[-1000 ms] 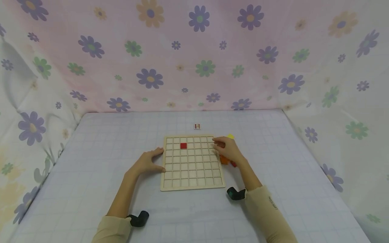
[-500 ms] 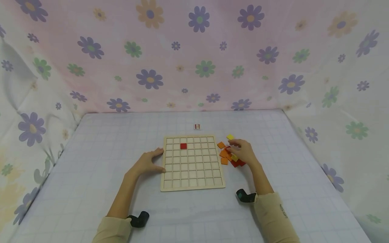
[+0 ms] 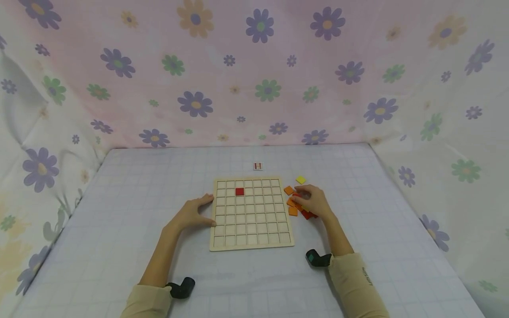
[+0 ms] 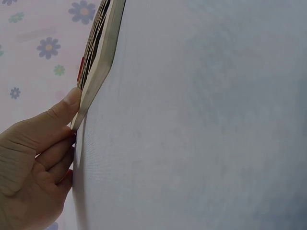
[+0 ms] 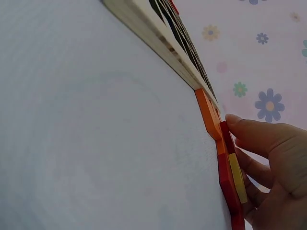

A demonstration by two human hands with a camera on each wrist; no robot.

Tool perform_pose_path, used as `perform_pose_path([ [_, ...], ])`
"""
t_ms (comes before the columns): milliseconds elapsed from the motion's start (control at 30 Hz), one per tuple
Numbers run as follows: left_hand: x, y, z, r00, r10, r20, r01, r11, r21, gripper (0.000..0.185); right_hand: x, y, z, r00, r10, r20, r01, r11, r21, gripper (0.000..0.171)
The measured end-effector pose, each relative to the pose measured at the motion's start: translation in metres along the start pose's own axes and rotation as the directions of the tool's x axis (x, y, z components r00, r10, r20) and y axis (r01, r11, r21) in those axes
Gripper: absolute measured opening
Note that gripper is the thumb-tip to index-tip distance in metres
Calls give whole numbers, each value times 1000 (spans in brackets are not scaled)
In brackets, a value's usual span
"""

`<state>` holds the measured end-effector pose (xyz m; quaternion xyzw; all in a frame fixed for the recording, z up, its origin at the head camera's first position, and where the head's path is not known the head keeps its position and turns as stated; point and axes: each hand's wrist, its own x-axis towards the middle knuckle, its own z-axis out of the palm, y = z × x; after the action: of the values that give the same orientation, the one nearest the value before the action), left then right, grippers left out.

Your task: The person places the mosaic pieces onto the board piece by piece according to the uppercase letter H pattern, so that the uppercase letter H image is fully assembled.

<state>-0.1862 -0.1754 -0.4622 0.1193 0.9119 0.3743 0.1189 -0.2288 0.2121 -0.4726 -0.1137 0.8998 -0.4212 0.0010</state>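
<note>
Picking tile from pile (image 3: pixel 299 207) right of board (image 3: pixel 251 213): your right hand (image 3: pixel 314 202) fingers curled on tiles, grasp unclear; left hand (image 3: pixel 191 214) flat, steadying board. Next: pinch one tile cleanly.

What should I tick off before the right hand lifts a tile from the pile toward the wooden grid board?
1. Board steadied: left hand rests against the left edge of the wooden grid board. Ok.
2. Free cells: only one red tile sits in the grid. Ok.
3. Right hand on the tile pile: fingers touch it. Ok.
4. Single tile in grip: cannot tell.
5. Stray yellow tile lies apart from the pile, off the board. Ok.
</note>
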Motion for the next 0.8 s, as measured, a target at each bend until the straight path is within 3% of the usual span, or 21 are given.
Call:
perform_pose_path([
  [367, -1, 0, -1, 1000, -4, -2, 4, 1000, -5, 88, -1, 0, 2, 999, -26, -47, 25, 1000, -18, 35],
  [800, 0, -1, 0, 1000, -11, 2, 11, 1000, -5, 88, -9, 12, -14, 1000, -13, -2, 13, 1000, -15, 31],
])
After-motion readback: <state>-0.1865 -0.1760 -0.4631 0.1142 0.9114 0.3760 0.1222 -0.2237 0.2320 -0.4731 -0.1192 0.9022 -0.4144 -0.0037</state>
